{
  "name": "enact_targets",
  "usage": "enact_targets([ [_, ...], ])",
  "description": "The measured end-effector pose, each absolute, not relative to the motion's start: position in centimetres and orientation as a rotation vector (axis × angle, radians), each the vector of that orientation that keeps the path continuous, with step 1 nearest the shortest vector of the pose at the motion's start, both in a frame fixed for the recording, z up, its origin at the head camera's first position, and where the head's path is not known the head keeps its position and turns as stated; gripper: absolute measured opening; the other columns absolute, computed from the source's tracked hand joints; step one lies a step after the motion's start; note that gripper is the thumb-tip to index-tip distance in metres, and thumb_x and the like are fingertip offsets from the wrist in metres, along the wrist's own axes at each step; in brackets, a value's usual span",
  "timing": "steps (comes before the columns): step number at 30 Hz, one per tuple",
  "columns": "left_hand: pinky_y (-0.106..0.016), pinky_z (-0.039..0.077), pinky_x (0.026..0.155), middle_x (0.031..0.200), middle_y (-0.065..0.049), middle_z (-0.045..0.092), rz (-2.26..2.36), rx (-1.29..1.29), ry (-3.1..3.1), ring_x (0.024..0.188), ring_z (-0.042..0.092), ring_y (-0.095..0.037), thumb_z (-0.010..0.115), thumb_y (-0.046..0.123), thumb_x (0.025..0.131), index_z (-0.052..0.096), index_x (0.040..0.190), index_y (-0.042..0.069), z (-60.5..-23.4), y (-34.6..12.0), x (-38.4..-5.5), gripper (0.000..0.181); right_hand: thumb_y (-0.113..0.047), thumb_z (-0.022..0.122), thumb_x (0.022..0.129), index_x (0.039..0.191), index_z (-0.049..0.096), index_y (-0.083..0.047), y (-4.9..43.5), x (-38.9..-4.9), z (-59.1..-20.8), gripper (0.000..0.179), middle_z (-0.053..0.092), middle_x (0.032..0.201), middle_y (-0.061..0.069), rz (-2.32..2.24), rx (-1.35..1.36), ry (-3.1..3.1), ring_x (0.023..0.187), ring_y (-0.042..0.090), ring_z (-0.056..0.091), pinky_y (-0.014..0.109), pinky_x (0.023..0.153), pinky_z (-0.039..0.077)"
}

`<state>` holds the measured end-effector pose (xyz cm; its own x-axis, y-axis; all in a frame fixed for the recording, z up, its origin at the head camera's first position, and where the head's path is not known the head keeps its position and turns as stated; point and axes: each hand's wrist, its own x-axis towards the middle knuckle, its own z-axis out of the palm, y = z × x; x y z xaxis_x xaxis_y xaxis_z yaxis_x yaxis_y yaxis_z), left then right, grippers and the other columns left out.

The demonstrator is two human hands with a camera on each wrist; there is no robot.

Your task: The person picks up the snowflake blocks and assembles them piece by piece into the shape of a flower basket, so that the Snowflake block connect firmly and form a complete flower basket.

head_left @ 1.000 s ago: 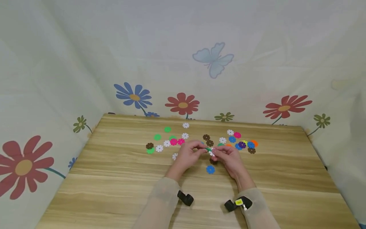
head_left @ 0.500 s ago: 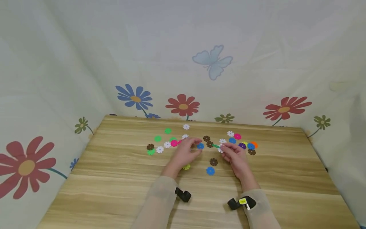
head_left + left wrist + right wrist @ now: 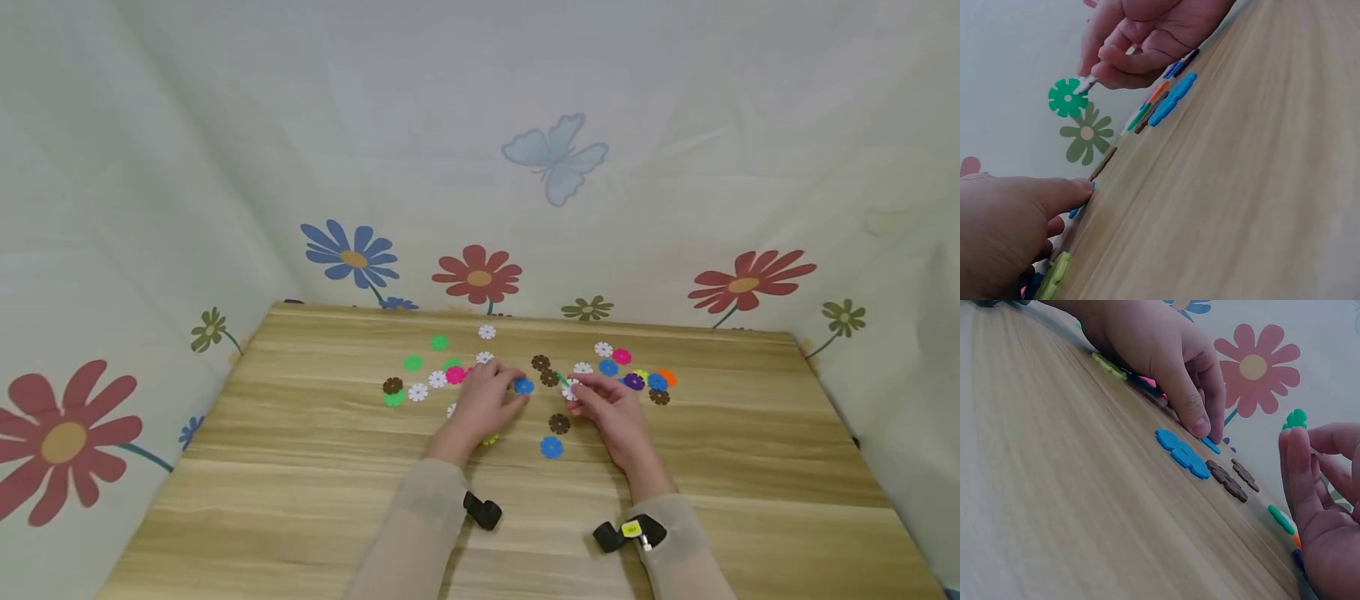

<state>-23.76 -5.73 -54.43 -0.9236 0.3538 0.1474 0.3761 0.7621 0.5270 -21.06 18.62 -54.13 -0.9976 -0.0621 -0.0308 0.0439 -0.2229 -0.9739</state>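
Thumb and fingertips of my right hand (image 3: 611, 408) pinch a white notched flower disc (image 3: 570, 390). A green flower disc (image 3: 1067, 98) is joined to its edge, raised off the table in the left wrist view. My left hand (image 3: 483, 402) is low at the tabletop, its thumb and index finger pinching the edge of a blue flower disc (image 3: 523, 386). In the right wrist view that blue disc (image 3: 1210, 445) shows flat under the fingertips. Between the hands lie two brown flower discs (image 3: 550, 377), and nearer the body another brown disc (image 3: 558, 423) and a blue disc (image 3: 551, 447).
Several green, white, pink and brown discs (image 3: 417, 392) are spread left on the wooden table (image 3: 300, 500). More white, pink, blue, purple and orange ones (image 3: 657, 382) lie right. A yellow-green disc (image 3: 1055, 275) is partly under the left hand. A flower-printed curtain (image 3: 420, 150) hangs behind.
The hands have come apart; the joined green and white discs, held between both earlier, stay in the right hand. The left hand has moved left and down to the blue disc, its fingers closing in.
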Motion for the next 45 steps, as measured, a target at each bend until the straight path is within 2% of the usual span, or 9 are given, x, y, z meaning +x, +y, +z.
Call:
enact_targets([
  [6,-0.048,0.046,0.107,0.111,-0.001,0.063,-0.932,-0.616,-2.9,0.107,0.057,-0.021,0.077,0.029,0.105,0.073,0.124,0.012,-54.5,-5.8,-23.5,0.026,-0.003,0.072,0.105,0.13,0.063,0.019,18.5,-20.7,-54.3,0.035,0.079,0.087,0.006,-2.363,-0.072,1.932,0.074,0.015,0.076,0.02,0.06,0.056],
  [12,-0.036,0.053,0.09,0.102,0.004,0.064,-1.216,-0.595,-2.826,0.095,0.059,-0.015,0.078,0.02,0.103,0.067,0.113,0.015,-54.6,-5.9,-23.6,0.015,-0.002,0.073,0.104,0.126,0.067,0.016,18.2,-20.5,-54.3,0.03,0.08,0.086,0.006,-2.354,-0.022,1.936,0.073,0.014,0.075,0.02,0.06,0.055],
  [16,-0.029,0.055,0.078,0.099,0.005,0.07,-1.658,-0.513,-2.634,0.089,0.064,-0.013,0.076,0.015,0.105,0.073,0.115,0.016,-54.7,-6.2,-23.6,0.01,-0.005,0.075,0.104,0.127,0.067,0.016,17.9,-20.5,-54.3,0.033,0.08,0.089,0.002,-2.289,-0.004,1.991,0.075,0.013,0.073,0.02,0.064,0.054],
  [19,-0.029,0.055,0.075,0.102,0.004,0.075,-1.867,-0.487,-2.478,0.09,0.067,-0.016,0.076,0.018,0.105,0.079,0.12,0.017,-54.5,-6.4,-23.6,0.015,-0.006,0.075,0.104,0.128,0.068,0.015,17.6,-20.6,-54.3,0.033,0.08,0.092,0.001,-2.26,0.004,2.022,0.078,0.013,0.073,0.02,0.066,0.055],
  [22,-0.028,0.056,0.072,0.102,0.003,0.079,-1.966,-0.496,-2.408,0.091,0.071,-0.018,0.078,0.023,0.105,0.082,0.118,0.02,-54.3,-6.4,-23.4,0.015,-0.005,0.075,0.104,0.126,0.069,0.016,17.2,-20.7,-54.2,0.032,0.08,0.092,0.003,-2.267,0.002,2.032,0.079,0.013,0.074,0.021,0.069,0.058],
  [28,-0.027,0.055,0.071,0.097,-0.001,0.082,-2.045,-0.532,-2.377,0.094,0.076,-0.019,0.079,0.021,0.104,0.082,0.113,0.017,-53.9,-6.1,-23.1,0.01,-0.001,0.074,0.103,0.126,0.068,0.018,16.8,-20.7,-53.9,0.031,0.079,0.092,0.004,-2.293,-0.025,2.017,0.081,0.014,0.073,0.023,0.073,0.061],
  [35,-0.027,0.057,0.073,0.097,0.002,0.082,-2.052,-0.547,-2.376,0.095,0.077,-0.018,0.079,0.017,0.104,0.082,0.11,0.015,-53.9,-6.0,-23.1,0.007,0.001,0.073,0.103,0.126,0.067,0.019,16.5,-20.8,-53.9,0.03,0.079,0.091,0.004,-2.312,-0.012,1.991,0.08,0.013,0.073,0.023,0.073,0.062],
  [42,-0.031,0.063,0.086,0.098,0.0,0.082,-2.073,-0.595,-2.353,0.095,0.079,-0.019,0.08,0.012,0.102,0.084,0.108,0.01,-53.6,-5.8,-22.9,0.008,0.003,0.072,0.103,0.123,0.068,0.019,16.5,-20.7,-53.7,0.027,0.079,0.092,0.004,-2.311,-0.024,1.96,0.079,0.012,0.073,0.023,0.074,0.062],
  [45,-0.032,0.063,0.086,0.098,-0.001,0.083,-2.062,-0.592,-2.347,0.095,0.079,-0.019,0.08,0.011,0.101,0.084,0.107,0.01,-53.4,-5.6,-22.6,0.007,0.006,0.071,0.103,0.122,0.068,0.021,16.6,-20.6,-53.8,0.025,0.08,0.093,0.004,-2.322,-0.02,1.93,0.078,0.011,0.073,0.023,0.074,0.062],
])
